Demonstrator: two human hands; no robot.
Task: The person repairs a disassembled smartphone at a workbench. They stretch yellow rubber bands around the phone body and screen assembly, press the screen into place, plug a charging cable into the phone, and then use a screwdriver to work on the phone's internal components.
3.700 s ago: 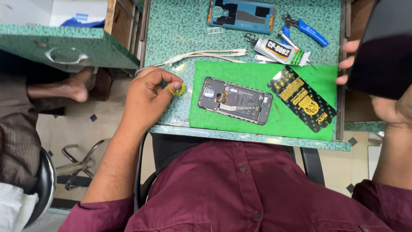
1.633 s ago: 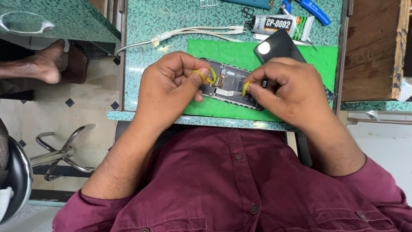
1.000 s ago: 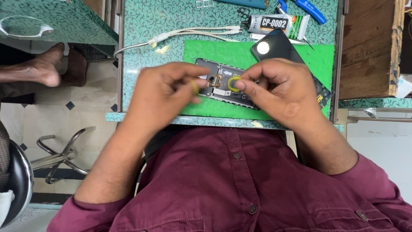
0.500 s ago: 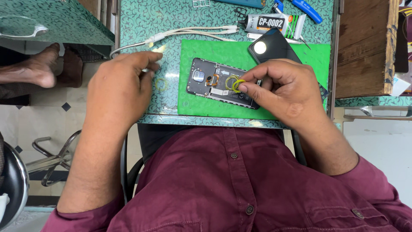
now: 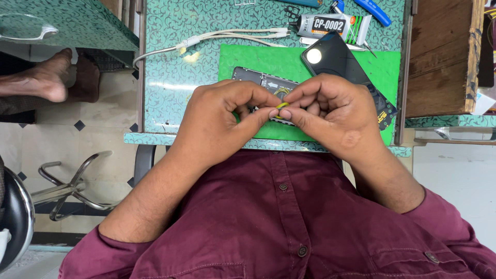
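Observation:
My left hand (image 5: 217, 121) and my right hand (image 5: 330, 113) meet fingertip to fingertip over an opened dark phone body (image 5: 258, 81) lying on a green mat (image 5: 385, 70). Between the pinched fingers of both hands is a small yellow ring-shaped piece (image 5: 281, 106), mostly hidden. The hands cover most of the phone body. A black phone back cover (image 5: 330, 57) with a round light spot lies on the mat just beyond my right hand.
A small teal patterned table (image 5: 170, 88) carries a white cable (image 5: 227, 37), a glue tube (image 5: 330, 25) and blue-handled tools (image 5: 374, 11) at the far edge. A wooden box (image 5: 439, 57) stands to the right. Another person's bare foot (image 5: 39, 82) and a metal stool frame (image 5: 67, 188) are at left.
My left hand came back from the table's left side to the phone and joined my right hand on the yellow piece, which is now lifted slightly off the phone body.

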